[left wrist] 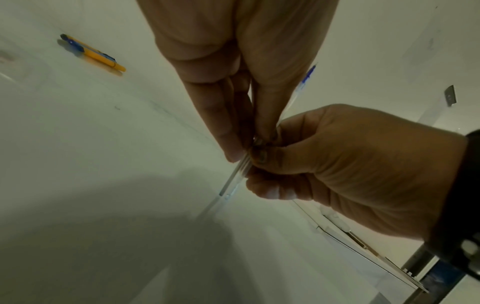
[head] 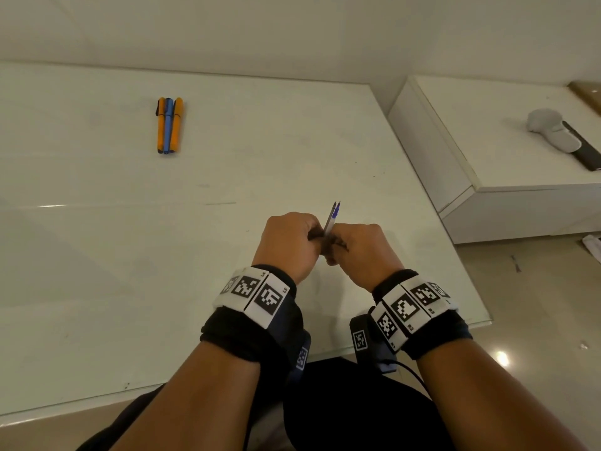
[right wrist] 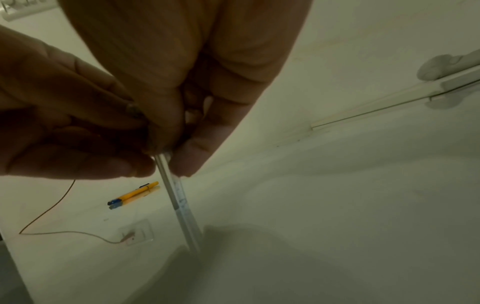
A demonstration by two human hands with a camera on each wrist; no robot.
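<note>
Over the near middle of the white table (head: 162,255), my two hands meet around a small bundle of clear pens (head: 332,218) with blue tips that points up and away. My left hand (head: 313,237) pinches the bundle from the left, and my right hand (head: 338,245) grips it from the right. Something dark shows between the fingers, and I cannot tell what it is. In the left wrist view the clear pens (left wrist: 240,170) stick out below the fingertips. In the right wrist view the clear pens (right wrist: 179,197) reach down toward the table. A set of orange and blue pens (head: 169,125) lies far left.
To the right stands a low white cabinet (head: 471,157), with a white controller (head: 553,131) and a dark flat item (head: 583,153) on top. The table's right edge (head: 461,262) runs close to my right wrist, with shiny floor beyond. A thin cable (right wrist: 52,226) shows in the right wrist view.
</note>
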